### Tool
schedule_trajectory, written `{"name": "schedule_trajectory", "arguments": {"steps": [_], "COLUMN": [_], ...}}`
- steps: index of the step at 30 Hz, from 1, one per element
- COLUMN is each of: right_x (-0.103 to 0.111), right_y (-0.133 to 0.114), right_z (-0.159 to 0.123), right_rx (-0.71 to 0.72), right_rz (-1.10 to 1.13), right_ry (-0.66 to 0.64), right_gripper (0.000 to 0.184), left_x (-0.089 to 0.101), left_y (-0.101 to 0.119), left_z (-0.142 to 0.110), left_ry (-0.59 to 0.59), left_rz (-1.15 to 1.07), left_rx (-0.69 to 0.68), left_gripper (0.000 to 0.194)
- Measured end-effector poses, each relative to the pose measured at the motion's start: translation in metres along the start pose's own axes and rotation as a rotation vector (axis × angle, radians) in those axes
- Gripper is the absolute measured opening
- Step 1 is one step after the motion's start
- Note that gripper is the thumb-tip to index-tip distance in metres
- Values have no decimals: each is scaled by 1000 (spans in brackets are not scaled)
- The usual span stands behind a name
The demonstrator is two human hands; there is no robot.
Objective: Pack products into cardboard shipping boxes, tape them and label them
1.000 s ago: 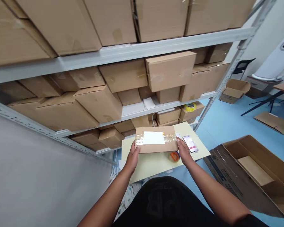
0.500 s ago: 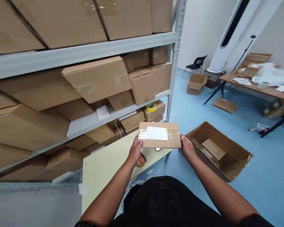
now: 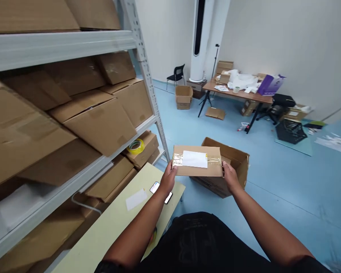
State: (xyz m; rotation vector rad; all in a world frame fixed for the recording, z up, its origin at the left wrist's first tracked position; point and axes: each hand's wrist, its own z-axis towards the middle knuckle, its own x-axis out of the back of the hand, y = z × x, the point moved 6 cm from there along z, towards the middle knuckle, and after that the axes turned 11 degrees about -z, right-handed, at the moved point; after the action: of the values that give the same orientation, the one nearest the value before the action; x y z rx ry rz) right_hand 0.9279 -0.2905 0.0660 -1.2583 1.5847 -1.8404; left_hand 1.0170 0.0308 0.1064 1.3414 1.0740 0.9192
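Note:
A flat cardboard box (image 3: 197, 172), sealed with clear tape and bearing a white label (image 3: 195, 159), is held level in front of me. My left hand (image 3: 168, 178) grips its left end, thumb on top. At the opposite end, my right hand (image 3: 230, 176) is closed on the right edge. Behind and partly below it stands a large open carton (image 3: 240, 161) on the floor, its inside mostly hidden by the held box. A phone (image 3: 168, 197) and a white label sheet (image 3: 136, 199) lie on the pale yellow table (image 3: 116, 231), the phone partly behind my left forearm.
Metal shelving (image 3: 149, 81) packed with cardboard boxes rises on the left. A yellow tape roll (image 3: 135, 146) rests on a lower box. Across the blue floor (image 3: 272, 182) are a cluttered wooden table (image 3: 235, 92), a small open carton (image 3: 183, 97), a chair (image 3: 176, 75) and a black crate (image 3: 290, 131).
My view has swung right, from the shelves toward the room and the large carton. The box stays in both hands and now overlaps that carton in view.

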Motion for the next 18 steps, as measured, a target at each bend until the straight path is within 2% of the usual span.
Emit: {"name": "schedule_trajectory", "arguments": {"steps": [4,8,11,16,18], "right_x": [34,66,88,121,135], "right_y": [9,24,46,101,118], "right_z": [13,32,54,101,120], "right_rx": [-77,-106,-119,-213,-246], "right_rz": [27,58,66,49,18], "right_ry": [113,187,226,199,181], "right_gripper": [69,66,67,63,60], "left_x": [-38,-84,-123,-189,-213], "left_y": [7,-1,-19,-67,-78], "left_z": [49,94,126,170,183], "left_ry": [-138,-226,-252,-246,-242], "left_rz": [1,19,26,8,13], "left_rx": [-28,-19,4,128,145], "left_gripper": [63,63,63,61,61]}}
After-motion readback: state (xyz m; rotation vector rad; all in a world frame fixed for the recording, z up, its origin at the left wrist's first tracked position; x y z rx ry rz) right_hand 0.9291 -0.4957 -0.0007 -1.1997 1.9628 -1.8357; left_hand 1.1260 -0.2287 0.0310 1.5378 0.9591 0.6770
